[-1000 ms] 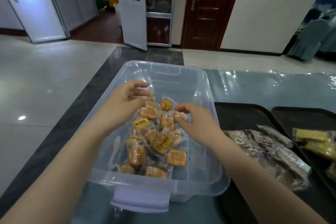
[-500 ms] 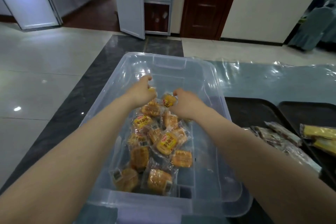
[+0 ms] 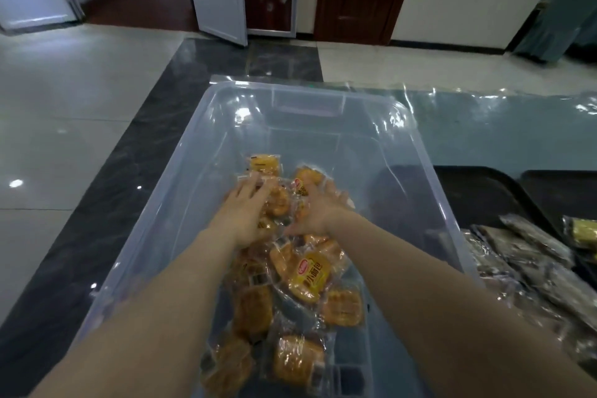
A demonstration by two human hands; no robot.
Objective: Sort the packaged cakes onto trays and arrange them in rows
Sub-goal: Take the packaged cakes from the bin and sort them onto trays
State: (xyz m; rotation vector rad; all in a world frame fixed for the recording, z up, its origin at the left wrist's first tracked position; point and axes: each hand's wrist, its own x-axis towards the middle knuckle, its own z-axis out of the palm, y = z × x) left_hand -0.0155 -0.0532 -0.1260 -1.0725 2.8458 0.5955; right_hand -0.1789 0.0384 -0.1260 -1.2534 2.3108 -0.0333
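Note:
A clear plastic bin (image 3: 416,152) in front of me holds several small orange-yellow packaged cakes (image 3: 310,275) heaped along its middle. Both my hands are down inside it, at the far end of the heap. My left hand (image 3: 245,210) lies palm down on the packets with its fingers stretched forward. Close beside it, my right hand (image 3: 319,210) also rests on the cakes, fingers laid over the wrappers. A few cakes show between and beyond the hands; those under the palms are hidden. A black tray (image 3: 478,191) lies right of the bin.
On the black tray lie several dark-wrapped cakes (image 3: 523,255). A second black tray (image 3: 562,184) further right carries yellow packets (image 3: 581,231). The table has a shiny plastic cover (image 3: 484,126). Tiled floor and doors lie beyond the table's far and left edges.
Both hands have pushed deeper into the bin onto the far end of the heap. My left fingers have stretched out flat. The view has tilted further down.

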